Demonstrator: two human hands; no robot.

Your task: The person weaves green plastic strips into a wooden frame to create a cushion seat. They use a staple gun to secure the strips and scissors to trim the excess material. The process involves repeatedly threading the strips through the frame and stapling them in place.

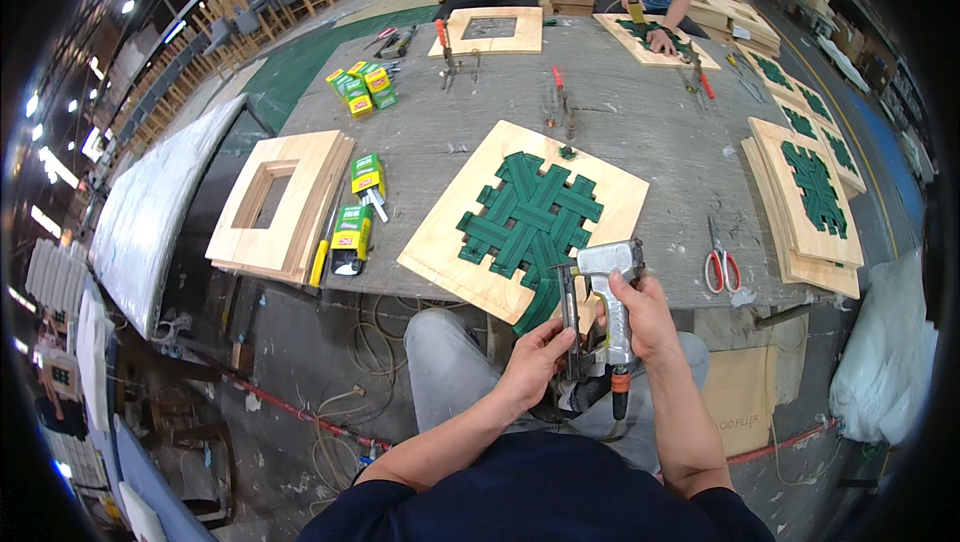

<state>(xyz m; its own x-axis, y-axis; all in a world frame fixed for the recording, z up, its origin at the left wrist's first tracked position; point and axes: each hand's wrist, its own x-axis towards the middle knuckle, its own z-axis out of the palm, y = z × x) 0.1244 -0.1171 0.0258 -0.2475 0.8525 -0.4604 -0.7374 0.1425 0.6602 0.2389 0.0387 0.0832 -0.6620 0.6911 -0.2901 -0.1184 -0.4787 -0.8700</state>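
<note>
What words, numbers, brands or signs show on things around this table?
I won't copy out wording or brands, but print shows here:
Brown cardboard under the table: dark capital letters, readable.
Two nearer green-and-yellow boxes: printed markings, mostly too small.
Farther cluster of similar boxes: markings too small to read fully.
Staple gun: no lettering I can make out.
</note>
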